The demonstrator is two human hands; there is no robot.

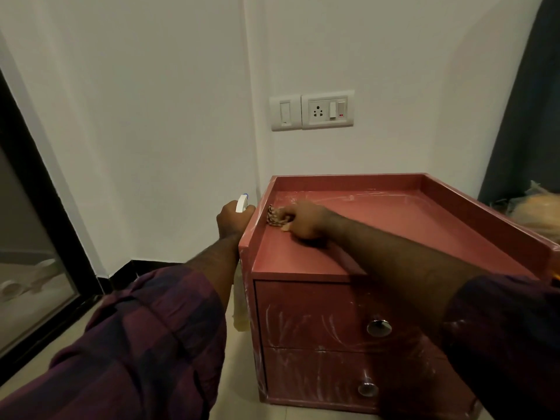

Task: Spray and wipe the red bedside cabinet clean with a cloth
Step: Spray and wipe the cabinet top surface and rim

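The red bedside cabinet stands against the white wall, with a raised rim round its top and two drawers with round metal knobs. White streaks mark the drawer fronts and the far part of the top. My right hand presses a patterned cloth onto the top near the left rim. My left hand grips a spray bottle just left of the cabinet. Only the bottle's white nozzle head and part of its pale body below my forearm show.
A switch and socket panel sits on the wall above the cabinet. A dark-framed glass door is at the left. A dark curtain and a pale fibrous bundle lie at the right. The floor is light tile.
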